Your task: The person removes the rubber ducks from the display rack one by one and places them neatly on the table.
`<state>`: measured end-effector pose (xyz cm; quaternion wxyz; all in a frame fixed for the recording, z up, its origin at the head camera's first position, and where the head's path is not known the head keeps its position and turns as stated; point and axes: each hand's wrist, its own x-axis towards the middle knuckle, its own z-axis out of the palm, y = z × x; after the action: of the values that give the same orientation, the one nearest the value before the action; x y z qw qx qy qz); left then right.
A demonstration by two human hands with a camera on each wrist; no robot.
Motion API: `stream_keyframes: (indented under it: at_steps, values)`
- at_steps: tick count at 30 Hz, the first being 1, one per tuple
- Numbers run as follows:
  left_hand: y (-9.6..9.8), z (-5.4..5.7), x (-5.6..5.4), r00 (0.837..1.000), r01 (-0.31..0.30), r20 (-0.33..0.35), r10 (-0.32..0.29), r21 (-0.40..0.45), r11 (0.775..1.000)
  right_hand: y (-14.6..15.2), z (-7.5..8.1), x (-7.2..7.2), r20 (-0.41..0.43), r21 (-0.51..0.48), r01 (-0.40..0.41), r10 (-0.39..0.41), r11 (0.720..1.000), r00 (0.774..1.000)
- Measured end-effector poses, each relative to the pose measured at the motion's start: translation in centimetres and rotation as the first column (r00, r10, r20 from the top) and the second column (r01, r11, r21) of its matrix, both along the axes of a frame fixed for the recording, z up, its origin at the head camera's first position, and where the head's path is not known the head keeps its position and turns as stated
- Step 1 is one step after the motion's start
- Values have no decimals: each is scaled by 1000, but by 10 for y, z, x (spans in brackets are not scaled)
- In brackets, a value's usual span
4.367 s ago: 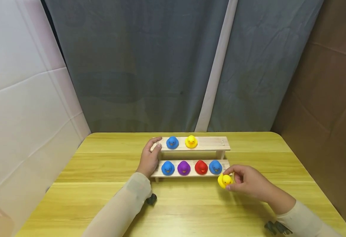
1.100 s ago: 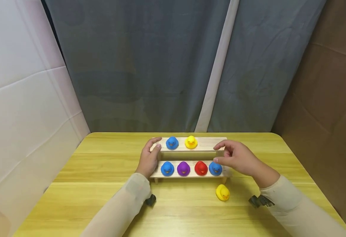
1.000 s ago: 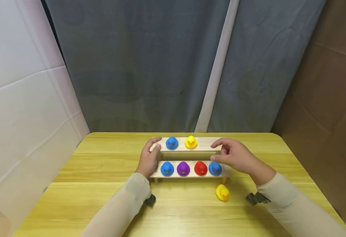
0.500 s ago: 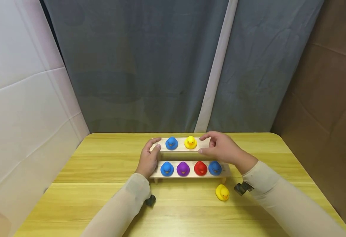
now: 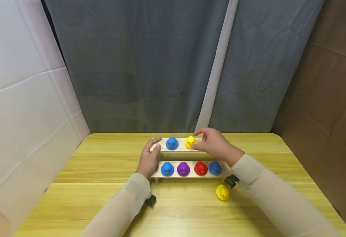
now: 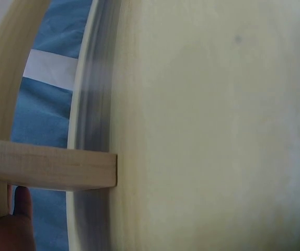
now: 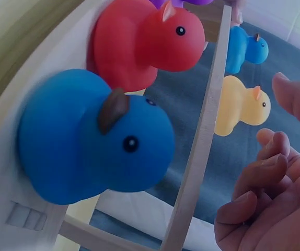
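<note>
A two-tier wooden shelf (image 5: 181, 145) stands at the back of the table. My left hand (image 5: 148, 159) holds the left end of its upper board; in the left wrist view only part of that hand (image 6: 11, 227) shows behind a wooden leg. The upper board carries a blue rubber duck (image 5: 172, 143) and a yellow rubber duck (image 5: 190, 142). My right hand (image 5: 216, 144) reaches around the yellow one, thumb in front and index finger behind. In the right wrist view, a gap shows between the thumb and that duck (image 7: 236, 107).
The lower board holds a blue duck (image 5: 167, 169), a purple duck (image 5: 183, 169), a red duck (image 5: 201, 168) and another blue duck (image 5: 215, 168). Another yellow duck (image 5: 222, 193) sits on the table (image 5: 179, 210) before the shelf's right end. A grey curtain (image 5: 137, 82) hangs behind.
Between the oldest frame and the later ones, my right hand set a yellow duck down on the table. It then moved left and back to the upper yellow duck. My left hand stays put.
</note>
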<state>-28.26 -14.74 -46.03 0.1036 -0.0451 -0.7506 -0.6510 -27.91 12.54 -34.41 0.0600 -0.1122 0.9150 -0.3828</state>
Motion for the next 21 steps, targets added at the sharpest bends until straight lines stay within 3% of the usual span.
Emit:
stream_keyframes:
  at_steps: [21]
  values:
    - [3, -2, -3, 1000, 3, -12, -3, -7, 1000, -13, -3, -8, -30, 57, 12, -10, 998, 1000]
